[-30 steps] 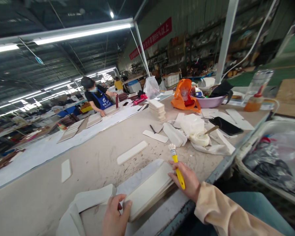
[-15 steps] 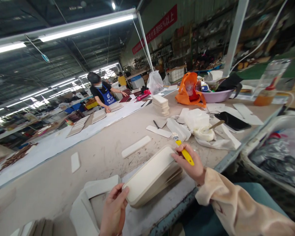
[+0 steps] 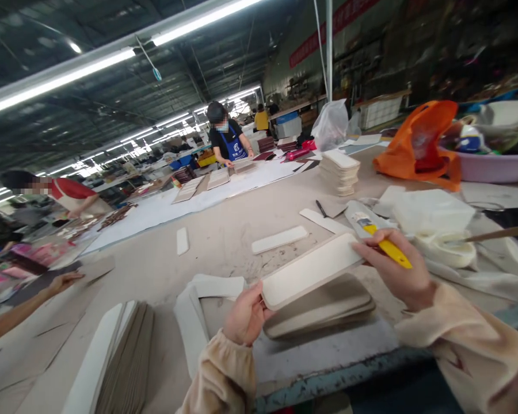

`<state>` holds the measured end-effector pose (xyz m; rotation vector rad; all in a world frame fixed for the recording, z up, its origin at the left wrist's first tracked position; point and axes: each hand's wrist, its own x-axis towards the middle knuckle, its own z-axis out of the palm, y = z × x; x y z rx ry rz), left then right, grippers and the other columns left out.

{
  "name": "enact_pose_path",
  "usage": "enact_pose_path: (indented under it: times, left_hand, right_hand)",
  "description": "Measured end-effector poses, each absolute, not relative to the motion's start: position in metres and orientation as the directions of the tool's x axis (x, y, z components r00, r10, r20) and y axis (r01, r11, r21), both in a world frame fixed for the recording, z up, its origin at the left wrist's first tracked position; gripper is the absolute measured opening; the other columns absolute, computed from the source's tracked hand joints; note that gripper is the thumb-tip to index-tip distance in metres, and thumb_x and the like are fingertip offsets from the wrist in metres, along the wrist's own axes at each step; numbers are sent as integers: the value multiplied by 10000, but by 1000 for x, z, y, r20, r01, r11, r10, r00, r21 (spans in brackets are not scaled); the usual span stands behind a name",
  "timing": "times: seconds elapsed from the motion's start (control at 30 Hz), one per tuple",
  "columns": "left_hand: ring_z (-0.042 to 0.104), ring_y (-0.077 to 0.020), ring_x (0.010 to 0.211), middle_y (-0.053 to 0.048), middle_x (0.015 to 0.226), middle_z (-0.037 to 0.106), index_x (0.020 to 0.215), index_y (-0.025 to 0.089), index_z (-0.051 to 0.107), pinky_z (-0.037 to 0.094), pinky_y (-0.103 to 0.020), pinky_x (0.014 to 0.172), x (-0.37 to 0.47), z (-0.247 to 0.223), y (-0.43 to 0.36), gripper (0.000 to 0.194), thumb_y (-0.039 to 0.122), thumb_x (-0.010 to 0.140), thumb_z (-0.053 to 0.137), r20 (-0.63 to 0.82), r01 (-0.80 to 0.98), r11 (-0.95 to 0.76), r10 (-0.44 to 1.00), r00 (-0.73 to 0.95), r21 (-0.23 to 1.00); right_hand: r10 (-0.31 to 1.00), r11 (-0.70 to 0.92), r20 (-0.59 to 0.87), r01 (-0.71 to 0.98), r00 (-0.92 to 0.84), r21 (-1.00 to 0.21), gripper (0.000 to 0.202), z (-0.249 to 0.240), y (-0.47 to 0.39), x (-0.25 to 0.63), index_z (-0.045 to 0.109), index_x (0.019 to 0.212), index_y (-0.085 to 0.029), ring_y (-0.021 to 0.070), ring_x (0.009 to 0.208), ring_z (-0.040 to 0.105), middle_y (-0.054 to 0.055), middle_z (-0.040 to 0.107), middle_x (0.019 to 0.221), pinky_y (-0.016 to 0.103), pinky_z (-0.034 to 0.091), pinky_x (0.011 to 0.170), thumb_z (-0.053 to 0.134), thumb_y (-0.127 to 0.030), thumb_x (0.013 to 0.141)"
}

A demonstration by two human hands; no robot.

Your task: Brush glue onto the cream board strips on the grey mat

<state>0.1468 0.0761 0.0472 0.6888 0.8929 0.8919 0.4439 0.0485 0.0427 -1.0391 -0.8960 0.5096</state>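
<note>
Head view: a person's left hand pinches one end of a pale board between thumb and fingers, while the fingers of the right hand pinch its other end and also grip a yellow brush. The board tilts above a low stack by the front edge of the bench. Further left lies a fanned pile; beyond it, a co-worker's hand reaches to a grey sheet. An orange bag sits toward the bench's right side.
</note>
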Motion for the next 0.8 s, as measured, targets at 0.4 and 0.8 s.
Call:
enact_pose_path:
  times: [0.4, 0.8]
  left_hand:
    - [704, -147, 684, -155, 926, 744, 979, 45, 674, 609, -235, 586, 152, 47, 135, 199, 210, 890, 606, -378, -262, 428, 899, 222, 865]
    - [708, -171, 676, -124, 844, 742, 872, 77, 681, 587, -225, 540, 150, 27, 223, 173, 224, 791, 725, -334, -144, 353, 932, 137, 925]
  right_hand:
    - [852, 285, 294, 87, 433, -955, 447, 52, 107, 454, 488, 814, -237, 124, 632, 549, -28, 552, 762, 233, 549, 515, 833, -422, 597]
    - [892, 217, 369, 468, 262, -857, 314, 26, 204, 469, 495, 810, -221, 139, 590, 561, -25, 580, 718, 262, 487, 542, 697, -422, 678]
